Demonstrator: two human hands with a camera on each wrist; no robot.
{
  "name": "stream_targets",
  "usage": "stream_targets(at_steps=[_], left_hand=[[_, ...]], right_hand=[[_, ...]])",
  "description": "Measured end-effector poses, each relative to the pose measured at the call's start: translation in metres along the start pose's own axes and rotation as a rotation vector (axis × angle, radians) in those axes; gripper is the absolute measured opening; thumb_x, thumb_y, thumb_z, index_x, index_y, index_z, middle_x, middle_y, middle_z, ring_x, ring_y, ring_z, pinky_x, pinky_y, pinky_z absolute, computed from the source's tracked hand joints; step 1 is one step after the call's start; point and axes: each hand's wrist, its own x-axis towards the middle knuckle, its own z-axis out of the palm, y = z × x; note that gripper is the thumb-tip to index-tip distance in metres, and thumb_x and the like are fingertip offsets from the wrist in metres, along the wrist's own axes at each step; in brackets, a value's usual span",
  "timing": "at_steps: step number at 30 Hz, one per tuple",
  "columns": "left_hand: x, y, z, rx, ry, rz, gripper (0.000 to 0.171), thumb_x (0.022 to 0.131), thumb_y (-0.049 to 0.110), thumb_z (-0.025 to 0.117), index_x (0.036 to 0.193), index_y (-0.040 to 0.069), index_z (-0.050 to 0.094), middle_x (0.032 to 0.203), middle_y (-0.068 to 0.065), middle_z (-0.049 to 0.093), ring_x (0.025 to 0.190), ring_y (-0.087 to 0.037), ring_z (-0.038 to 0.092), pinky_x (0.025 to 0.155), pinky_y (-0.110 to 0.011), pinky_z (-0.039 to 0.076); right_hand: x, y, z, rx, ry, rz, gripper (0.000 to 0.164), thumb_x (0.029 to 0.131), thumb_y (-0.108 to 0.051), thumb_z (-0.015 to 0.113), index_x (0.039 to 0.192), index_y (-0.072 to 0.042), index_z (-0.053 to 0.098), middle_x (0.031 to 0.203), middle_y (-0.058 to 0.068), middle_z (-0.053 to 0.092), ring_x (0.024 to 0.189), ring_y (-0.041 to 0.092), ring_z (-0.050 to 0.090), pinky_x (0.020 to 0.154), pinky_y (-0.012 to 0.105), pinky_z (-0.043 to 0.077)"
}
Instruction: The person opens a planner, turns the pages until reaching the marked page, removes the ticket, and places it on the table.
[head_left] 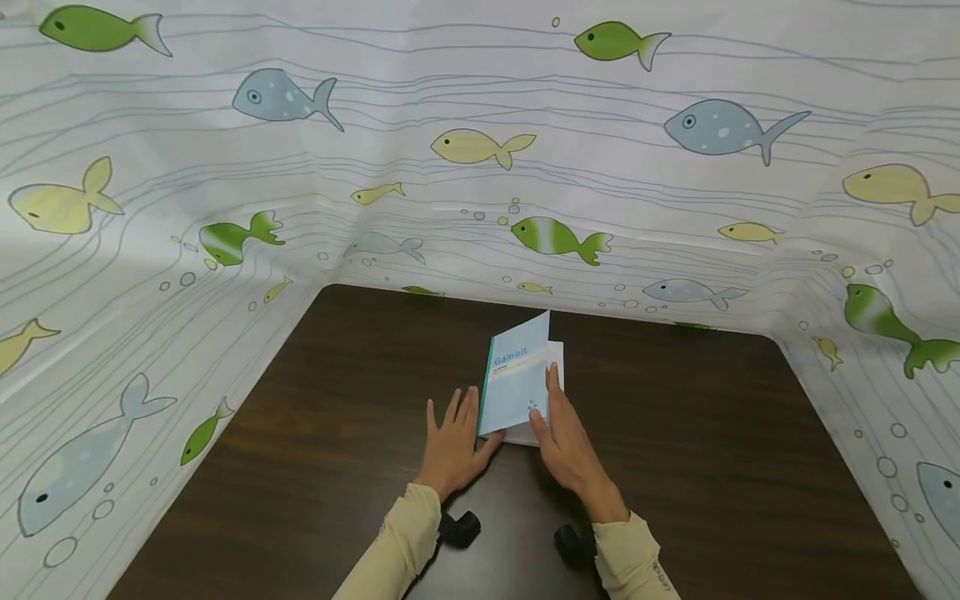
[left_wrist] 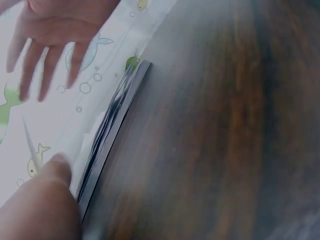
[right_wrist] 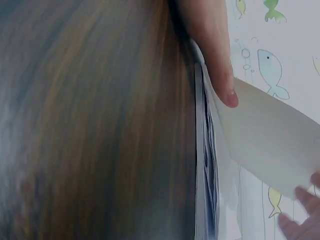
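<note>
A thin booklet with a pale blue cover marked "Gambit" [head_left: 517,367] and a green spine lies on the dark table. Its cover is raised at a slant, with white inner pages [head_left: 556,352] showing beneath. At the spine's lower end, my left hand [head_left: 453,450] has its fingers spread, and its thumb [right_wrist: 222,80] rests along the booklet's near edge. My right hand [head_left: 570,442] is at the cover's free edge, fingers straight and thumb over the lower corner. From the right wrist, its fingertips [right_wrist: 301,200] meet the pale inside of the cover [right_wrist: 270,132].
A fish-patterned white sheet [head_left: 420,50] forms walls around the back and sides of the brown table [head_left: 337,400]. Dark wrist cameras [head_left: 459,529] sit beneath both sleeves. The booklet's layered page edges [left_wrist: 107,135] lie low along the tabletop.
</note>
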Motion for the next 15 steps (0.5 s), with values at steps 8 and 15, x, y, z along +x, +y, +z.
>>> stream_targets(at_steps=[8,15], left_hand=[[0.0,0.001,-0.003,-0.198,0.073,-0.033,0.087,0.106,0.049,0.05,0.164,-0.004,0.012,0.163,-0.017,0.039,0.151,-0.03,0.036,0.123,-0.068,0.002],[0.001,-0.001,-0.006,-0.471,0.171,-0.134,0.095,0.108,0.051,0.048,0.164,0.001,-0.01,0.161,-0.024,0.038,0.15,-0.033,0.038,0.125,-0.062,0.001]], right_hand=[[-0.005,0.001,0.004,0.127,0.048,-0.035,0.058,0.112,-0.011,0.033,0.166,-0.004,0.012,0.163,0.022,0.035,0.152,0.036,0.031,0.124,0.043,0.024],[-0.01,0.014,0.013,-0.016,-0.09,0.127,0.058,0.115,-0.029,0.033,0.159,0.008,0.027,0.164,0.022,0.031,0.152,0.038,0.031,0.126,0.052,0.02]])
